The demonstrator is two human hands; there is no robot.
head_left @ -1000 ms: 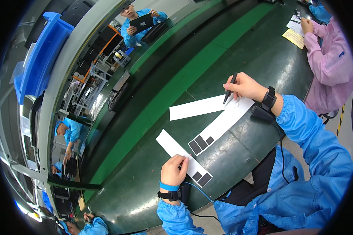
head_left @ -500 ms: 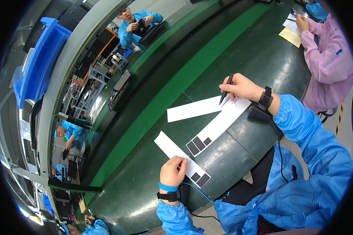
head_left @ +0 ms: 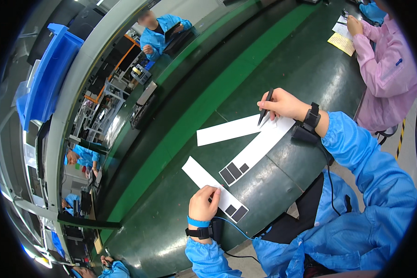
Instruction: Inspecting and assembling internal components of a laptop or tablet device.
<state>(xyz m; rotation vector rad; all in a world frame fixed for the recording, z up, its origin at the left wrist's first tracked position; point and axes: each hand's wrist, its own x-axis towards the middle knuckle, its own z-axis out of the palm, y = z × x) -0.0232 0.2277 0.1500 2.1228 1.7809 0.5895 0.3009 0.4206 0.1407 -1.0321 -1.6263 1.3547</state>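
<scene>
My right hand (head_left: 286,105) pinches slim black tweezers (head_left: 265,107), pointed end down. Their tip is close to where two white strips meet. One strip (head_left: 224,132) reaches to the left and looks bare. The other strip (head_left: 267,144) slants toward the lower left and carries 3 dark grey rectangular stickers (head_left: 233,171) at its near end. My left hand (head_left: 204,204) is closed over a third white strip (head_left: 199,171), thumb and fingers on its edge. Dark rectangles (head_left: 239,213) show at that strip's near end; part of it is hidden under the hand.
All strips lie on a green worktable (head_left: 282,171). A person in pink (head_left: 380,78) sits at the far right by white and yellow papers (head_left: 342,43). Other people in blue (head_left: 155,39) work across the table. A blue cable (head_left: 236,227) runs from my left wristband.
My right hand and the tweezers have shifted very slightly left. My left hand stays in place. Across the table, a person in blue has lowered one hand.
</scene>
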